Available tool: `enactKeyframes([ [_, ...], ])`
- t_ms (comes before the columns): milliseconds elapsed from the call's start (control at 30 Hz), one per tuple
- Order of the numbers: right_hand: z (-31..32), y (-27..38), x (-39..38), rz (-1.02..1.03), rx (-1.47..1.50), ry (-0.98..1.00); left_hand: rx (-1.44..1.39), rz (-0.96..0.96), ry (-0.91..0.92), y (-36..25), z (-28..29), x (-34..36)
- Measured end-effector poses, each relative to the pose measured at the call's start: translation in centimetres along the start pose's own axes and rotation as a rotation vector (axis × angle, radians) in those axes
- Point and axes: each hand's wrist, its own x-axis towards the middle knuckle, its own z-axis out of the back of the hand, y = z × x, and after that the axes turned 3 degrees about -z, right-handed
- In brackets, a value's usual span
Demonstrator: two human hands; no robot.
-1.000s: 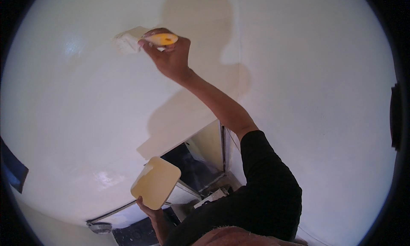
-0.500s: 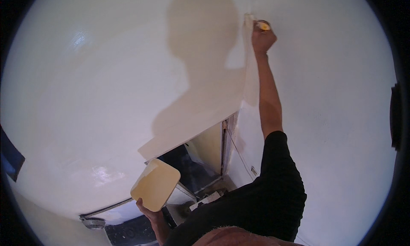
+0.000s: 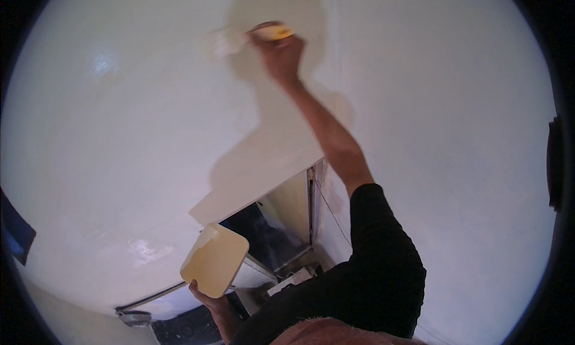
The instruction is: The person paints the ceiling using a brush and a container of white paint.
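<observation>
My right hand (image 3: pixel 280 56), raised against the pale wall (image 3: pixel 150 123), grips a tool with a yellow handle (image 3: pixel 281 32). Its working end, blurred over a whitish smear on the wall, looks like a flat blade. Lower down, my left hand (image 3: pixel 206 291) holds a squarish cream board or shallow tray (image 3: pixel 218 261) by its bottom edge, with some pale material along its left side. My head's shadow falls around the raised hand.
An opening with a dark interior (image 3: pixel 257 231) is below the wall, beside a wall corner with a hanging wire (image 3: pixel 331 204). Another white wall (image 3: pixel 455 123) rises at the right. A metal fixture (image 3: pixel 135 318) sits low at the left; a dark blue shape (image 3: pixel 18 225) is at the left rim.
My right hand with the tool went right to the wall corner half a second ago and has since swung back left, now slightly higher than at first. My left hand barely moved.
</observation>
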Motion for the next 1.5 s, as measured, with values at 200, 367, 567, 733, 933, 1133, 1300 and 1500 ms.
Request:
enactKeyframes([
  [200,15.8,-9.0,10.6,0.191,-0.437,-0.499,-0.090,0.045,-0.113,0.8,0.3,0.2],
  [367,16.0,-10.9,11.3,0.262,-0.716,-0.433,0.161,-0.148,-0.116,0.5,-2.7,-0.8],
  [567,-0.4,-6.2,2.6,0.394,-0.565,-0.299,0.371,-0.025,0.034,1.9,1.4,-0.8],
  [733,-12.1,3.9,-5.5,0.306,0.100,0.099,0.083,0.072,0.014,2.1,3.4,-0.4],
  [933,-10.1,-0.6,-2.6,0.116,0.175,0.078,0.007,0.038,-0.215,1.2,0.9,-0.2],
  [1133,5.9,-5.4,3.4,0.171,-0.200,-0.314,-0.163,0.143,-0.275,2.4,2.6,-1.0],
  [1300,2.1,-7.0,0.7,0.362,-0.731,-0.301,-0.026,0.139,-0.057,3.6,5.8,-0.4],
  [1500,-10.5,3.2,-10.7,0.356,-0.129,0.101,-0.189,0.199,-0.128,2.8,3.5,0.2],
])
